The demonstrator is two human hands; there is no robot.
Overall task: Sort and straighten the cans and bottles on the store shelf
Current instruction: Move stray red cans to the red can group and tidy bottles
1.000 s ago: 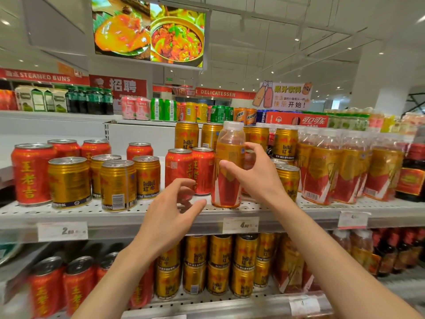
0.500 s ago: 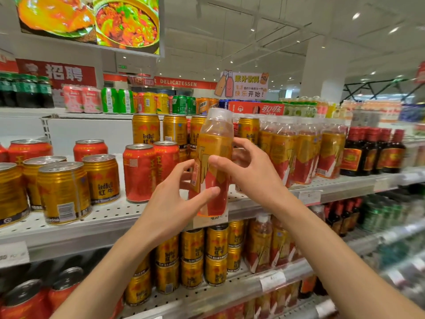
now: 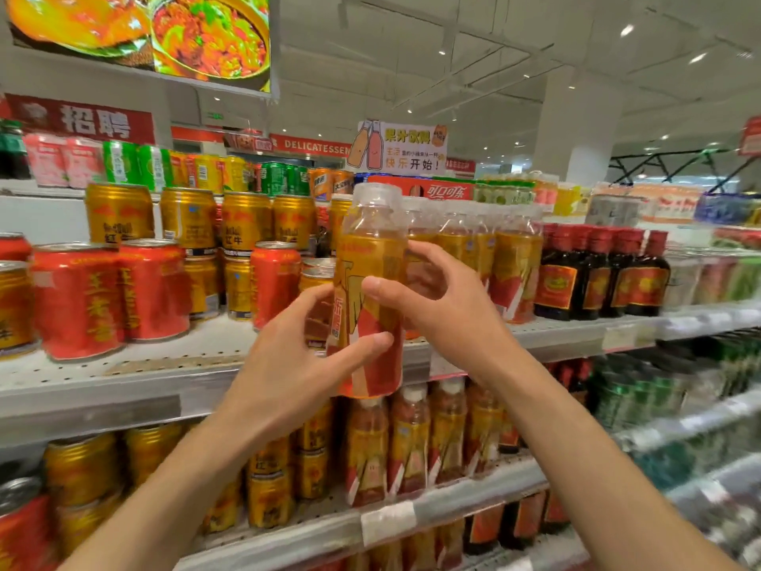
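Both hands, left hand [image 3: 288, 377] and right hand [image 3: 444, 311], pinch our clear plastic bottle of amber drink [image 3: 370, 298]; we should seat it upright right, beside matching bottles [image 3: 486, 257].

White ceiling [image 3: 535, 43], recessed lights, white pillar [image 3: 576, 125], food screen [image 3: 140, 35].

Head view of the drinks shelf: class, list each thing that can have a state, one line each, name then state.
Orange bottle: capped, upright, held off the shelf in both hands.
Left hand: fingers curled round the bottle's lower part.
Right hand: thumb and fingers gripping the bottle's middle.
Red cans: upright on the shelf, unopened.
Gold cans: upright, stacked two high.
Dark bottles: upright, red caps on.
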